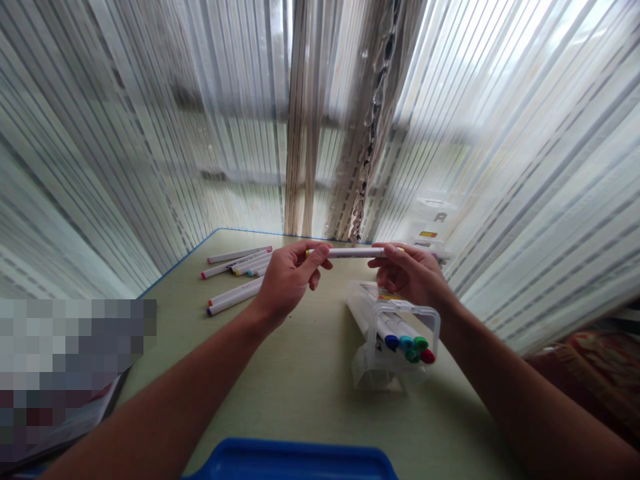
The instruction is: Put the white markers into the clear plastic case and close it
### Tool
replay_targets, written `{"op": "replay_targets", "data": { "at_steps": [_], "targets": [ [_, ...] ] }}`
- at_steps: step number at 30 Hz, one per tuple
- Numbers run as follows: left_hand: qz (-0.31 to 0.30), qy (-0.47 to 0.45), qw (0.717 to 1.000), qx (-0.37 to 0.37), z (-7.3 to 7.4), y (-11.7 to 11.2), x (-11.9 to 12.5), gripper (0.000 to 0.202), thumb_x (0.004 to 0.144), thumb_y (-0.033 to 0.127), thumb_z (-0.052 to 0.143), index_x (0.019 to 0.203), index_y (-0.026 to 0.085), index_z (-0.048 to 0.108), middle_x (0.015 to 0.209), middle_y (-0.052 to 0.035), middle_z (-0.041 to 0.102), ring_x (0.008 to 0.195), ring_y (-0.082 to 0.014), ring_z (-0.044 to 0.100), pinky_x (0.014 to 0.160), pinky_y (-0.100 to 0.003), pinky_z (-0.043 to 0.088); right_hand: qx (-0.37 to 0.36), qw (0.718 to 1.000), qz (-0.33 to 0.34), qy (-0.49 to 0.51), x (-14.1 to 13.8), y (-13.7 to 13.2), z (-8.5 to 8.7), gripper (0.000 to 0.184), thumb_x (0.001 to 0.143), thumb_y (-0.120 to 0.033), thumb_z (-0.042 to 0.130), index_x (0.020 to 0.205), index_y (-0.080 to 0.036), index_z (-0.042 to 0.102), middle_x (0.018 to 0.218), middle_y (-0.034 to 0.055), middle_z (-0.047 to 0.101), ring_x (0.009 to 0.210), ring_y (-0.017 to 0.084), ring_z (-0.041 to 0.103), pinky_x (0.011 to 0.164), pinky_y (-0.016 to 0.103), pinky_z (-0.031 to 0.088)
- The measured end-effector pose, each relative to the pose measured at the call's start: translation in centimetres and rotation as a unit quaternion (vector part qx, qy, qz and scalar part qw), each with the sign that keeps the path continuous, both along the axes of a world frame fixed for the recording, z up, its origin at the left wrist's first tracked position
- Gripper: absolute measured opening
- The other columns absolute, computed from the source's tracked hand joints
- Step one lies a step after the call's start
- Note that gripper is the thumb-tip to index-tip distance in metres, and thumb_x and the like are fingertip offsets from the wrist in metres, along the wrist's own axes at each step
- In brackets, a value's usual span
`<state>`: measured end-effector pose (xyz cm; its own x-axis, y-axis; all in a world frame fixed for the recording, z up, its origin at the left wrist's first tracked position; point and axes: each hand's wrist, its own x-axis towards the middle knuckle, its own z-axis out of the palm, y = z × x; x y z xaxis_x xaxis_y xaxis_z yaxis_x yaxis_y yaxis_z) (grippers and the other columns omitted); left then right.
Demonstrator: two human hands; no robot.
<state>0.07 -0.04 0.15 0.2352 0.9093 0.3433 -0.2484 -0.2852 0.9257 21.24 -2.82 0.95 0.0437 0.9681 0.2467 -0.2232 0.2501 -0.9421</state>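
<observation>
Both my hands hold one white marker (356,253) level above the pale green table (300,380). My left hand (287,280) pinches its left end with thumb and fingers. My right hand (410,273) grips the right end, fingers curled round it. Just below my right hand lies a clear plastic marker case (395,333) on its side, with several markers in it, their blue, teal, green and red caps facing me. Several loose white markers (240,261) lie on the table to the left of my left hand, two more (233,297) nearer to me.
Striped sheer curtains (150,133) hang close round the table's far and side edges. A blue tray edge (290,460) shows at the near edge. A book or magazine (75,413) lies at the left. A small white object (430,230) stands behind my right hand.
</observation>
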Motion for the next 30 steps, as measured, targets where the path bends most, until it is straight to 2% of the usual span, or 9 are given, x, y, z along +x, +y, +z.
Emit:
{"op": "replay_targets", "data": {
  "at_steps": [9, 18, 30],
  "targets": [
    [-0.014, -0.029, 0.999, -0.028, 0.09, -0.04, -0.04, 0.033, 0.087, 0.041, 0.068, 0.099, 0.011, 0.073, 0.074, -0.0049, 0.069, 0.045, -0.0056, 0.049, 0.045, -0.021, 0.038, -0.012, 1.000, 0.012, 0.017, 0.32, 0.14, -0.16, 0.033, 0.077, -0.044, 0.077, 0.094, -0.016, 0.075, 0.073, 0.0076, 0.077, 0.045, 0.012, 0.062, 0.034, 0.020, 0.038],
    [-0.020, -0.054, 0.997, -0.048, 0.12, -0.05, -0.03, 0.037, 0.085, 0.043, 0.069, 0.103, 0.010, 0.073, 0.077, -0.0069, 0.070, 0.046, -0.0063, 0.049, 0.045, -0.022, 0.039, -0.025, 0.999, 0.017, 0.012, 0.36, 0.17, -0.03, 0.034, 0.081, -0.046, 0.071, 0.096, -0.016, 0.074, 0.075, 0.0086, 0.077, 0.044, 0.013, 0.061, 0.034, 0.022, 0.037],
    [-0.025, -0.059, 0.997, -0.052, 0.16, 0.00, -0.06, 0.037, 0.085, 0.043, 0.069, 0.100, 0.009, 0.073, 0.074, -0.0059, 0.069, 0.045, -0.0067, 0.049, 0.045, -0.023, 0.039, -0.037, 0.999, 0.021, 0.025, 0.23, 0.01, 0.19, 0.033, 0.080, -0.047, 0.073, 0.093, -0.016, 0.075, 0.075, 0.0080, 0.077, 0.044, 0.012, 0.061, 0.034, 0.020, 0.036]
  ]
}}
